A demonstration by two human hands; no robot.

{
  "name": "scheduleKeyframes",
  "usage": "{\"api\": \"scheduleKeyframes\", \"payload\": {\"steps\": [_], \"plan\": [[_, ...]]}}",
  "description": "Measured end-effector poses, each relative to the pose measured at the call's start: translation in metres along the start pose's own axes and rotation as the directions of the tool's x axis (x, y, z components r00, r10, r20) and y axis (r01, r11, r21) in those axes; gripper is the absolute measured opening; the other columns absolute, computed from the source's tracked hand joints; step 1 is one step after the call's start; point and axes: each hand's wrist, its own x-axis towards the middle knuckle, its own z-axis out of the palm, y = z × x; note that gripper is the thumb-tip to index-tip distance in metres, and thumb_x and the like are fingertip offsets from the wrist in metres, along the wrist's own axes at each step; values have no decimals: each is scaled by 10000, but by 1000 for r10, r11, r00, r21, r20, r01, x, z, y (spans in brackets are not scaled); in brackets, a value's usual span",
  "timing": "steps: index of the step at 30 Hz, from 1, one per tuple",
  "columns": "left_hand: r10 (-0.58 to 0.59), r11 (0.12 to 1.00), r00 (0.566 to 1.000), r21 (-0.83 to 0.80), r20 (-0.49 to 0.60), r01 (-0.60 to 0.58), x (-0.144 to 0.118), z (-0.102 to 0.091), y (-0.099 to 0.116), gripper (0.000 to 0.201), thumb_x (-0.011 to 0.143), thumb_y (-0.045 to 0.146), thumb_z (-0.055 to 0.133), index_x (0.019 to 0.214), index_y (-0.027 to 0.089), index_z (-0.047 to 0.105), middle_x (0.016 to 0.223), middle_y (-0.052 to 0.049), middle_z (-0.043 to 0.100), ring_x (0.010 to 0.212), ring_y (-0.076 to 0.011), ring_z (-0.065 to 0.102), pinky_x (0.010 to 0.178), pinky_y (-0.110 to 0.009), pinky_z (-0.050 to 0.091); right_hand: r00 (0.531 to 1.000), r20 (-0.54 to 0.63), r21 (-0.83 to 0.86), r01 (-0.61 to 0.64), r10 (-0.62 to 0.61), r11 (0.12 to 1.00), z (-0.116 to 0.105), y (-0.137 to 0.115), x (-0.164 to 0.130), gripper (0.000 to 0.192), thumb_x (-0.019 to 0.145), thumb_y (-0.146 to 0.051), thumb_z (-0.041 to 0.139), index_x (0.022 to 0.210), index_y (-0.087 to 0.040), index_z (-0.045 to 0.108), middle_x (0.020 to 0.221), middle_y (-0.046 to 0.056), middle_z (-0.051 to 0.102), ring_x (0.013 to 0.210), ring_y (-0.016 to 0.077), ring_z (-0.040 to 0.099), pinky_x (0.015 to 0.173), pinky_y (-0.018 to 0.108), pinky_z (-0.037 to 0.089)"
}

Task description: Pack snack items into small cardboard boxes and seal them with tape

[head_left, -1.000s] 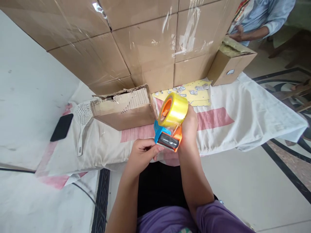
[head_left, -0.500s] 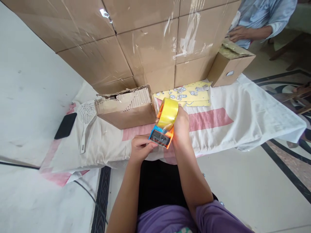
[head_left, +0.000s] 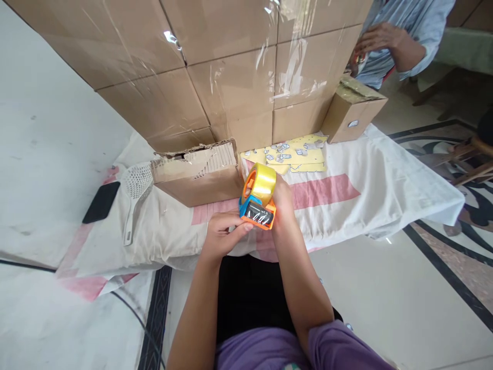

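A wall of stacked cardboard cartons (head_left: 215,67), wrapped in clear film, fills the far side of the scene. In front of it a white cloth with a pink stripe (head_left: 385,180) lies spread over the floor. On the cloth, to the left, sits a torn-open carton of corrugated sheets (head_left: 196,172). A smaller box (head_left: 352,110) stands far right, where another person's hand (head_left: 375,37) rests. A yellow label sheet (head_left: 300,156) lies between the two boxes. At the left edge are a white slotted scoop (head_left: 134,190) and a dark phone (head_left: 101,202).

Near the middle, the right hand (head_left: 283,205) is wrapped round the grip of an orange-and-blue tape dispenser (head_left: 257,203) with a yellow roll, held just above the cloth beside the torn carton. The left hand (head_left: 223,237) has thumb and forefinger pressed together at the dispenser's mouth, seemingly pinching the loose tape end, though the tape itself is too thin to make out.

I'd say the tape end is being freed. Next comes a steady pull to draw out a length.

Compared with a second ago, the dispenser sits lower and farther from the camera, turned more upright, and the left hand has stayed at its mouth.
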Motion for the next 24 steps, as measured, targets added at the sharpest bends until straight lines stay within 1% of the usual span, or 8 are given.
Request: {"api": "scheduleKeyframes", "payload": {"steps": [6,10,12,15,18,20,22,24], "plan": [[9,999,1000,46,-12,-9,-5,-7,5,379,883,206,678,526,167,555,478,42,458,464,-74,394,497,-228,328,998,7,-25,-65,65,998,5,8,-4,156,781,-335,626,673,-245,561,574,0,628,526,179,603,503,297,540],[-45,997,999,65,-16,46,-8,-7,6,378,887,257,676,527,179,590,461,33,465,456,-90,400,486,-244,330,994,67,11,-92,91,996,2,10,-2,153,811,-309,578,679,-231,575,585,-1,630,532,175,613,539,309,552],[-48,996,999,70,-6,48,-6,-4,9,377,889,275,673,530,181,605,462,27,471,461,-95,408,488,-248,335,986,120,-53,-108,114,993,0,9,1,205,849,-335,534,677,-229,568,586,-2,630,544,172,626,577,316,562],[-15,998,999,65,36,13,-4,0,15,340,898,260,657,567,183,645,483,23,504,472,-96,427,507,-250,354,975,195,-206,-67,108,976,-3,5,3,318,897,-404,483,641,-232,558,567,1,612,563,163,644,605,306,555],[5,998,999,66,45,-8,-5,-2,14,326,883,276,673,573,183,643,501,16,519,492,-102,442,529,-255,369,971,232,-260,9,53,966,-8,2,0,402,902,-470,493,569,-247,526,554,2,593,592,161,648,628,302,548],[-61,996,998,67,-11,62,-9,-8,5,363,860,330,699,539,182,614,494,11,509,509,-112,453,535,-257,371,973,229,-269,76,-13,960,-14,0,-4,395,864,-490,568,552,-258,498,572,0,600,622,171,644,647,314,557],[-148,987,986,57,-75,153,-16,-17,-7,377,851,367,706,535,182,618,483,13,504,506,-114,464,528,-251,373,968,207,-265,193,-140,945,-20,-5,-6,360,844,-530,600,613,-263,531,637,16,638,700,206,665,669,347,580],[-203,977,972,48,-122,210,-23,-24,-19,337,863,377,693,589,181,670,471,23,507,467,-104,455,495,-239,363,945,173,-223,312,-278,923,-25,-12,-7,406,876,-635,499,741,-263,590,748,51,679,806,246,695,703,396,603]]}}
